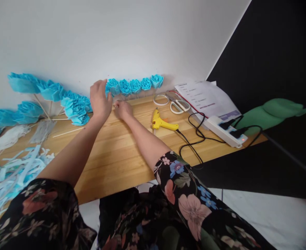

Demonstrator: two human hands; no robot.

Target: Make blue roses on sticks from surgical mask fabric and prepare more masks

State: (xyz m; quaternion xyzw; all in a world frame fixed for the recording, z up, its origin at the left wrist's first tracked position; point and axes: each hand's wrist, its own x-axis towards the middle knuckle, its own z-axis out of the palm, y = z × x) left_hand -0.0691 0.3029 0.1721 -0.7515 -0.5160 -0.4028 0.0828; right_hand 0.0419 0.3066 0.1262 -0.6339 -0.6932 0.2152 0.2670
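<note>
My left hand (100,99) is raised near the wall, its fingers stretched upward and the thumb apart. Beside its fingertips begins a row of blue paper flowers (124,87) that leans against the wall. Lower and to the right, my right hand (123,109) rests at the back of the wooden table (108,156) with its fingers closed. A small pale tip shows at those fingers, perhaps a stick end, but I cannot make it out. More blue paper flowers on sticks (51,91) stand left of my left hand. A loose thin wooden stick (68,132) lies near my left forearm.
A yellow glue gun (164,125), white-handled scissors (179,106) and a roll of tape (161,100) lie to the right. Beyond are printed sheets (207,100), a power strip (224,132) with black cables and a green object (270,113). Paper strips (19,173) are heaped at left.
</note>
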